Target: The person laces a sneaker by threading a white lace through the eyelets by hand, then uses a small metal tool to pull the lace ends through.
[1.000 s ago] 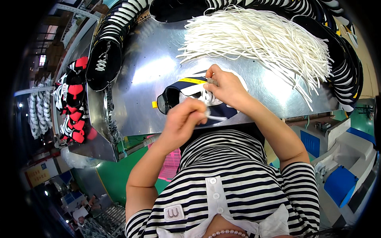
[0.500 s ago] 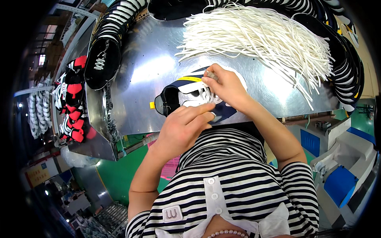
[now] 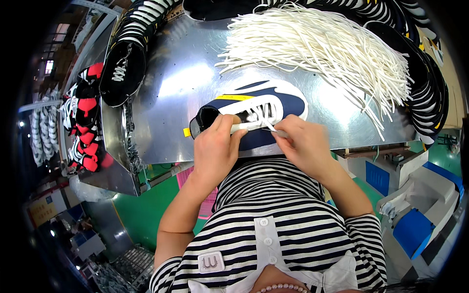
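Observation:
A navy and white shoe upper [image 3: 290, 101] with a yellow stripe lies on the metal table, its toe to the right and its black heel opening to the left. White lace [image 3: 264, 111] crosses part of its eyelet area. My left hand [image 3: 215, 149] is closed on the near white eyelet edge, thumb and fingers pinching it. On the near side of the lacing, my right hand [image 3: 309, 146] pinches a white lace end between thumb and fingers. A small greyish piece shows at those fingertips; I cannot tell what it is.
A big pile of loose white laces [image 3: 317, 49] covers the back right of the metal table [image 3: 171, 117]. Stacked shoe uppers [image 3: 123, 73] run along the left, with another stack [image 3: 425, 93] at the right. Red, black and white uppers [image 3: 88, 117] hang beyond the left edge.
My right hand has come from the far side of the eyelets down to the near side, nearer my body. The left hand has shifted slightly and now pinches the eyelet edge.

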Demonstrator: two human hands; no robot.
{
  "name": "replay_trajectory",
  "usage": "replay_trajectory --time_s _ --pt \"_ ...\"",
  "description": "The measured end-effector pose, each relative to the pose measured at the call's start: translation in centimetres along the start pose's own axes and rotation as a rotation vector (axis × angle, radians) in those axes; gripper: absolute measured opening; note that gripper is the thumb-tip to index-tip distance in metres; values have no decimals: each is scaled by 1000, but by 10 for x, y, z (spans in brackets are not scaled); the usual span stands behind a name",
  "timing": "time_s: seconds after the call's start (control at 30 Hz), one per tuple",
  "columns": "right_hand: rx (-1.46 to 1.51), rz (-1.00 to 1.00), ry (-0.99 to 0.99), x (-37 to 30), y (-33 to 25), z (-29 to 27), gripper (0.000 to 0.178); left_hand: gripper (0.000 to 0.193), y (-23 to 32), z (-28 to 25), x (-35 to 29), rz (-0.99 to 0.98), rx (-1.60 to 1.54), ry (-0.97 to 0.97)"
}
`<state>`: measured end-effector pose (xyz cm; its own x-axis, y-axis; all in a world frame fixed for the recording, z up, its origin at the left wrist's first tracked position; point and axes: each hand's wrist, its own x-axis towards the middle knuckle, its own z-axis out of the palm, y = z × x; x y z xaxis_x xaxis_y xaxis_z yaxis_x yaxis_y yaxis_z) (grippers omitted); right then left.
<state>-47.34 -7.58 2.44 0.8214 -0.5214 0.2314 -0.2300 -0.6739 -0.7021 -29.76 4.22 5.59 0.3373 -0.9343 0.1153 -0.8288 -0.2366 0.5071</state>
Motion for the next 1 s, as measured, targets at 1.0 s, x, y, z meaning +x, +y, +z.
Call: replay_trajectory --time_s 1.0 --pt "628 294 85 22 -1 31 13 22 -11 0 2 26 -297 -137"
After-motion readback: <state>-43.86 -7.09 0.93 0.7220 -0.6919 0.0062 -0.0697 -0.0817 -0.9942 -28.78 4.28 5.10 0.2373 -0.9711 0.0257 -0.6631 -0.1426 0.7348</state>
